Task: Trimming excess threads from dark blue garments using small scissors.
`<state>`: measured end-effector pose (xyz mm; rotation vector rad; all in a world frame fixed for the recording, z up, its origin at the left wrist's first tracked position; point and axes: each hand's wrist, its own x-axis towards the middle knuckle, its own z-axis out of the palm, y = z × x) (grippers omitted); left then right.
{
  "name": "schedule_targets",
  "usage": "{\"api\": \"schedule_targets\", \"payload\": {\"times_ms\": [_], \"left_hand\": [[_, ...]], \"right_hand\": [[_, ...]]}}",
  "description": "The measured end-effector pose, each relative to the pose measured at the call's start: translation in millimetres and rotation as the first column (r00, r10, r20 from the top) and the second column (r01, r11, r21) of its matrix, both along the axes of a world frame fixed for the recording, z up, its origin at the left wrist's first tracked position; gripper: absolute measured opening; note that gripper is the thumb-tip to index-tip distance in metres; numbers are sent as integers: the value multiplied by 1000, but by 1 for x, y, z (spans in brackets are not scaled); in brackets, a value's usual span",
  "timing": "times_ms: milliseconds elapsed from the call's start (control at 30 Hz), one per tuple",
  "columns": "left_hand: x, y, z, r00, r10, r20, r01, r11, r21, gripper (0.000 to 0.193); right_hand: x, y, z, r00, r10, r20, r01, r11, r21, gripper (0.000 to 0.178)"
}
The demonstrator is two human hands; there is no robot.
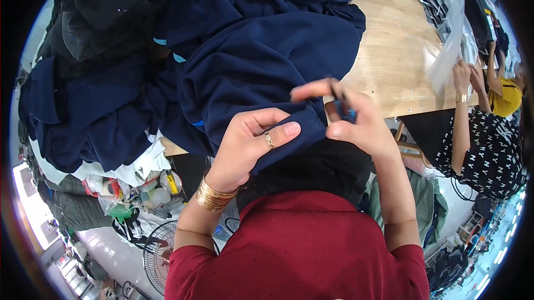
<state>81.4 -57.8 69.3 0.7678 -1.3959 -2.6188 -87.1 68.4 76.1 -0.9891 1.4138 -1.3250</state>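
Head view shows the left hand (250,141) pinching a folded edge of the navy garment (267,60) between thumb and fingers, at the near edge of the wooden table (389,60), while the right hand (347,119) closes its fingers on a small dark tool (340,102), likely thread snips, just beside that edge. Judging by this, trimming the hem is the step in hand; the next move calls for keeping the cloth taut and the blades clear of the fabric.

Navy garment (267,60); red shirt (300,244).
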Motion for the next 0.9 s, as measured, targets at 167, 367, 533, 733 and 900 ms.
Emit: {"api": "schedule_targets", "payload": {"times_ms": [167, 367, 533, 733, 900], "left_hand": [[16, -19, 9, 998, -59, 25, 58, 676, -735, 13], [26, 2, 27, 974, -158, -162, -46, 565, -824, 14], [17, 23, -14, 986, 106, -126, -83, 982, 171, 41], [17, 16, -11, 956, 265, -124, -256, 963, 87, 37], [20, 16, -12, 960, 230, -159, -207, 967, 147, 38]], "right_hand": [[5, -7, -1, 983, -54, -174, 61, 998, 32, 19], [20, -3, -8, 745, -445, -497, 246, 876, -414, 24], [30, 0, -4, 499, -395, -771, -131, 846, -517, 32], [36, 17, -16, 446, -476, -758, 24, 853, -521, 30], [42, 27, -19, 501, -502, -705, 139, 851, -507, 34]]}}
